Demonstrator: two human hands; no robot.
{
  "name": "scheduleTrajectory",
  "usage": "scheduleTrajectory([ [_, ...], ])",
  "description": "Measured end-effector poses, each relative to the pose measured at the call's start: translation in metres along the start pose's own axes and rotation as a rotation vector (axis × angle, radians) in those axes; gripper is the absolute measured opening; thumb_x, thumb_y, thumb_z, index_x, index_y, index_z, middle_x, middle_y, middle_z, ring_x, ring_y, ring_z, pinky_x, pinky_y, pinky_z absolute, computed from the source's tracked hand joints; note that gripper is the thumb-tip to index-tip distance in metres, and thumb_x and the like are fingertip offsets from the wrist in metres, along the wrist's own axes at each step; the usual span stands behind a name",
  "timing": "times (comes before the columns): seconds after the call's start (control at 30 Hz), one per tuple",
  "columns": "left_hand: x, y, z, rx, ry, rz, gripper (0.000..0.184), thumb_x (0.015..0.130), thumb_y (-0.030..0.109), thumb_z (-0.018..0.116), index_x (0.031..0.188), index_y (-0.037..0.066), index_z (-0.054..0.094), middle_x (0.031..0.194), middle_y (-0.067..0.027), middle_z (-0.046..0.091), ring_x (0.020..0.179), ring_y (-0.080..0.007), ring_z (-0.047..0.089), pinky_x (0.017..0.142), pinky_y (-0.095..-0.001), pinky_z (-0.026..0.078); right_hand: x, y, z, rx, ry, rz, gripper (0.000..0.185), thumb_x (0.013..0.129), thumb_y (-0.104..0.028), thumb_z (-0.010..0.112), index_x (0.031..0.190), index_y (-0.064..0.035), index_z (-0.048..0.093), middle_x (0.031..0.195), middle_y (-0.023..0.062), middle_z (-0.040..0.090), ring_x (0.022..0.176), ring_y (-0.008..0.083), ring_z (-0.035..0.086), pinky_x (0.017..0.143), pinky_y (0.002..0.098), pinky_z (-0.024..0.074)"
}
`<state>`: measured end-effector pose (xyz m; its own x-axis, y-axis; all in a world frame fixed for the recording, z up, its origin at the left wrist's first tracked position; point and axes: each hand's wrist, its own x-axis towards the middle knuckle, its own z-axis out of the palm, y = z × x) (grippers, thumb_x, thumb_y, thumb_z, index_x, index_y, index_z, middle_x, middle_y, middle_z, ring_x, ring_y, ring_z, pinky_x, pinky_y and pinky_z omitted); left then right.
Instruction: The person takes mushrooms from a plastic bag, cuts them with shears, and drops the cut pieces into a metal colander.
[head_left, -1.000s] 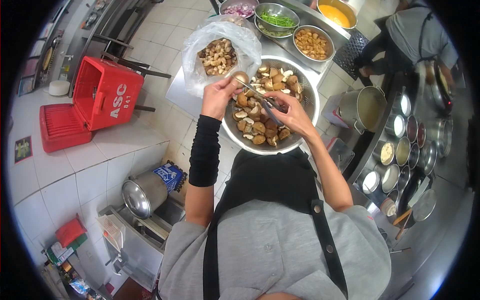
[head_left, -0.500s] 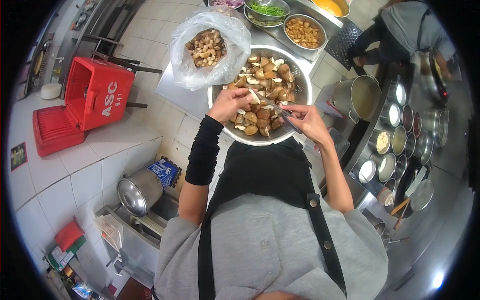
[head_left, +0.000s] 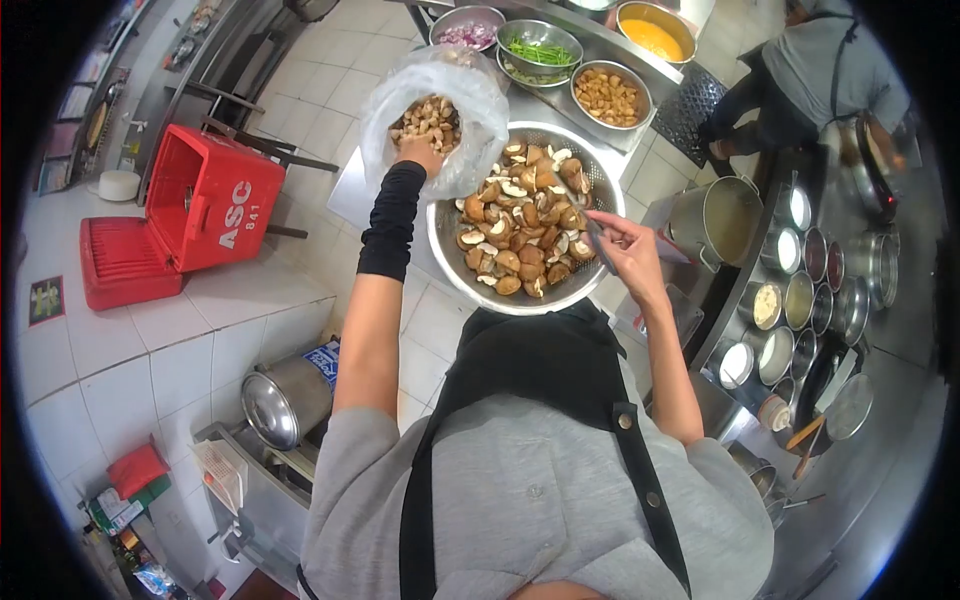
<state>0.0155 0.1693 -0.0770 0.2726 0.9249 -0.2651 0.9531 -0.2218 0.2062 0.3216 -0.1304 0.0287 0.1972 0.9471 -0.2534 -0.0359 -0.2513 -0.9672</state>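
Brown-capped, cream-fleshed mushroom pieces [head_left: 530,235] lie heaped in a round, perforated steel colander [head_left: 603,182], just ahead of the black apron [head_left: 530,370]. Beside it, on the left, an open, crumpled, translucent plastic bag [head_left: 485,140] of brown-and-cream mushrooms [head_left: 435,117]. Left hand [head_left: 422,151], forearm in a black sleeve [head_left: 393,220], reaches into the bag's mouth; fingertips hidden, cannot tell whether they grasp anything. Right hand [head_left: 632,258], at the colander's right edge, grips a slim grey cutting tool [head_left: 602,248], blade over the pieces; knife or scissors, cannot tell. Step in hand, I judge: picking from the bag. Drawing out calls for clearing the loose plastic lip. Farther out: a round steel bowl [head_left: 647,100] of golden-brown cubes [head_left: 604,96].
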Motion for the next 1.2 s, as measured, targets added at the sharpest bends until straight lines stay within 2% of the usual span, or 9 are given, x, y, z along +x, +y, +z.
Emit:
scheduleTrajectory([
  [0.1,-0.005,0.006,-0.004,0.031,-0.064,-0.067,0.043,0.087,0.037,0.069,0.113,0.003,0.073,0.113,-0.0298,0.069,0.110,-0.0419,0.067,0.095,-0.0488,0.053,0.004,0.005,0.006,-0.087,0.000,-0.073,0.039,0.086,-0.008,0.080,0.123,0.0006,0.071,0.066,-0.0105,0.048,0.059,-0.0001,0.037,0.053,0.0207,0.0276],
  [0.27,-0.101,0.058,-0.087,-0.361,0.626,0.267,0.029,0.081,0.009,0.073,0.109,0.005,0.069,0.119,-0.0236,0.063,0.115,-0.0446,0.056,0.102,-0.0493,0.045,0.016,-0.014,0.026,-0.027,0.188,-0.046,0.058,0.078,-0.017,0.090,0.125,0.0029,0.063,0.075,-0.0038,0.062,0.065,0.0027,0.053,0.055,0.0207,0.0417],
  [0.37,-0.147,0.075,-0.110,-0.057,0.988,0.003,0.036,0.083,0.007,0.072,0.118,0.003,0.064,0.129,-0.0218,0.049,0.126,-0.0449,0.045,0.107,-0.0529,0.038,0.059,-0.013,0.045,-0.186,0.263,-0.150,0.076,0.067,-0.035,0.097,0.121,0.0025,0.060,0.087,0.0090,0.071,0.070,0.0138,0.065,0.062,0.0281,0.0518],
  [0.5,-0.122,0.017,-0.062,-0.482,0.868,-0.228,0.045,0.084,0.005,0.074,0.126,-0.003,0.061,0.133,-0.0242,0.051,0.124,-0.0415,0.048,0.104,-0.0494,0.042,0.149,-0.044,0.109,-0.422,0.389,-0.390,0.088,0.063,-0.049,0.094,0.123,0.0018,0.053,0.101,0.0232,0.070,0.093,0.0396,0.070,0.083,0.0455,0.0547],
  [0.63,-0.104,-0.041,-0.051,-1.094,0.454,-0.158,0.046,0.084,-0.003,0.070,0.128,-0.008,0.059,0.116,-0.0193,0.068,0.097,-0.0279,0.069,0.085,-0.0383,0.055,0.248,-0.039,0.165,-0.721,0.423,-0.334,0.061,0.070,-0.021,0.086,0.118,0.0006,0.054,0.107,0.0254,0.069,0.103,0.0436,0.068,0.087,0.0489,0.0537],
  [0.8,-0.135,-0.045,-0.105,-1.536,0.567,-0.139,0.039,0.085,-0.009,0.060,0.124,-0.008,0.062,0.109,-0.0148,0.071,0.091,-0.0223,0.071,0.082,-0.0352,0.057,0.351,-0.023,0.172,-0.053,0.379,-0.243,0.036,0.073,0.000,0.067,0.108,0.0018,0.058,0.099,0.0215,0.069,0.093,0.0346,0.069,0.076,0.0516,0.0553],
  [0.9,-0.141,-0.071,-0.081,-1.629,0.633,-0.283,0.037,0.089,-0.002,0.059,0.126,-0.002,0.063,0.115,-0.0143,0.069,0.103,-0.0263,0.068,0.087,-0.0505,0.053,0.310,-0.101,0.200,0.695,-0.015,-0.212,0.051,0.071,0.002,0.066,0.121,0.0064,0.060,0.095,0.0172,0.066,0.081,0.0234,0.067,0.065,0.0308,0.0529],
  [1.07,-0.140,-0.114,-0.042,-1.705,0.687,-0.570,0.038,0.089,0.009,0.065,0.127,-0.001,0.062,0.116,-0.0144,0.068,0.107,-0.0297,0.065,0.087,-0.0531,0.050,0.213,-0.152,0.247,0.514,-0.406,-0.259,0.044,0.072,0.004,0.070,0.116,0.0058,0.063,0.086,0.0102,0.067,0.077,0.0196,0.064,0.067,0.0337,0.0518],
  [1.2,-0.142,-0.095,-0.062,-1.654,0.560,-0.362,0.044,0.091,0.012,0.067,0.132,-0.001,0.059,0.118,-0.0147,0.067,0.108,-0.0286,0.065,0.089,-0.0486,0.051,0.311,-0.105,0.203,0.347,-0.039,-0.356,0.031,0.079,0.008,0.068,0.109,0.0018,0.062,0.085,0.0090,0.068,0.068,0.0197,0.066,0.060,0.0361,0.0548],
])
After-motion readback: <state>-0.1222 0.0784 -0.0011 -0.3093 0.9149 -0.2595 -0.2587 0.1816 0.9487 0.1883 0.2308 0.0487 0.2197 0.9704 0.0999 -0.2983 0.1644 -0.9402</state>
